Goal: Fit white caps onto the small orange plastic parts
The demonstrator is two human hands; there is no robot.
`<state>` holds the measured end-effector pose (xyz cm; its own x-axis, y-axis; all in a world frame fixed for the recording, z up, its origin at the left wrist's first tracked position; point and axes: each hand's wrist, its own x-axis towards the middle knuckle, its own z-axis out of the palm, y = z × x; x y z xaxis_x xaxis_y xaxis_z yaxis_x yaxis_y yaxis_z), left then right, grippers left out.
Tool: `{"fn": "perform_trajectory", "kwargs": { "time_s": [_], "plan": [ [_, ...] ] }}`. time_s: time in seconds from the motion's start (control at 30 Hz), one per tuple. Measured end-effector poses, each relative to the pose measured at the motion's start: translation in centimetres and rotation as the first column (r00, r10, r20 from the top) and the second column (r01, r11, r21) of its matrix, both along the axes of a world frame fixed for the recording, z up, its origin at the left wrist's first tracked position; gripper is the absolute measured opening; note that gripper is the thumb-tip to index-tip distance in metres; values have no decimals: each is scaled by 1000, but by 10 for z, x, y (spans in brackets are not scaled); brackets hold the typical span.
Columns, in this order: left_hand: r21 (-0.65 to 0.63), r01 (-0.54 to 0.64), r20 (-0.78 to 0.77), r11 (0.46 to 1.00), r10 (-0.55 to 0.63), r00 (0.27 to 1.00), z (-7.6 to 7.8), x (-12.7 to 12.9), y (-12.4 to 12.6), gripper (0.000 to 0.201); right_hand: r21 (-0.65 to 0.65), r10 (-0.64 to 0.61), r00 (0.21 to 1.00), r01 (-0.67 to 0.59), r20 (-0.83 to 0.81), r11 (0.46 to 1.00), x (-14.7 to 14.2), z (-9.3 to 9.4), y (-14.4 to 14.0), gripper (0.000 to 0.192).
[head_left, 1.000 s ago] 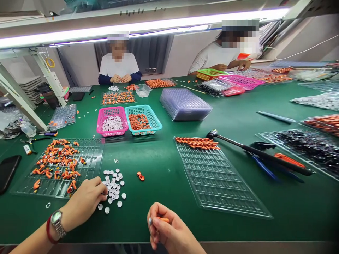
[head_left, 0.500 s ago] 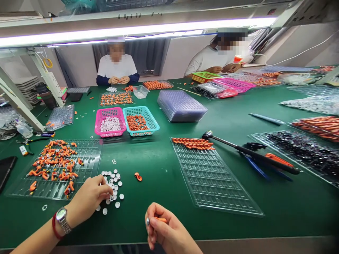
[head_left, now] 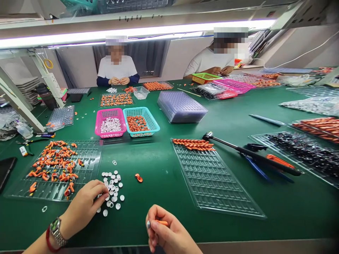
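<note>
Green tabletop (head_left: 159, 158) stretches ahead. From its middle, a clear tray (head_left: 91, 151) of orange parts (head_left: 49, 160) lies at nine o'clock. Toward eight, the left hand (head_left: 84, 203) bends over white discs (head_left: 116, 193); I can't tell whether it grips one. They look light, stiff, slick, best taken by the rim. Room opens around two orange caps (head_left: 139, 179). At six, by the near edge, the right hand (head_left: 166, 229) pinches an orange-and-silver piece (head_left: 162, 223), probably light, firm, best held mid-body. A ribbed tray (head_left: 214, 180) sits toward four.
</note>
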<state>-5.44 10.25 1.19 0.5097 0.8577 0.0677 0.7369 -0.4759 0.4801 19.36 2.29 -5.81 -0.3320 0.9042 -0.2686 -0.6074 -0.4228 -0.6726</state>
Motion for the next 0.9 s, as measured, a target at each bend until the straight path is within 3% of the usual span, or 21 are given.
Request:
{"fn": "perform_trajectory", "kwargs": {
  "time_s": [0.27, 0.5, 0.9],
  "plan": [
    [18, 6, 34, 1000, -6, 999, -20, -2, 3, 20, 2, -23, 1000, 23, -3, 1000, -2, 1, 0, 40],
    [-36, -19, 93, 999, 22, 995, -10, 0, 1, 17, -2, -9, 1000, 9, -2, 1000, 1, 6, -2, 38],
    [-148, -59, 190, 987, 87, 978, -2, 4, -3, 18, 2, -13, 1000, 13, -17, 1000, -2, -4, 0, 40]
  ]
}}
